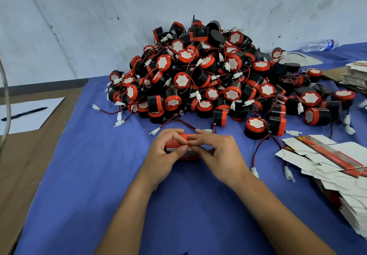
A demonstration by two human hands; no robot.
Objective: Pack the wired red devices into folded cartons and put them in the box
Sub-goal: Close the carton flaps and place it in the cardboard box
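Both hands meet over one small red carton (183, 147) on the bench (99, 175): the left hand (165, 153) pinches its near-left end between thumb and fingers, while the right hand (215, 151) presses fingertips against the top flap at the carton's right. Whether a device already sits inside is hidden by the fingers. Judging by the grip, this is the closing step — tucking the flap shut. Just beyond the hands lies the heap of red-and-black wired devices (208, 75), their white connectors trailing toward the knuckles. Right of the right hand, near its wrist, a banded stack of flat cartons (333, 163) waits. No box is in view, so the next move likely calls for finishing the tuck and carrying the carton out of frame — then picking a fresh device.
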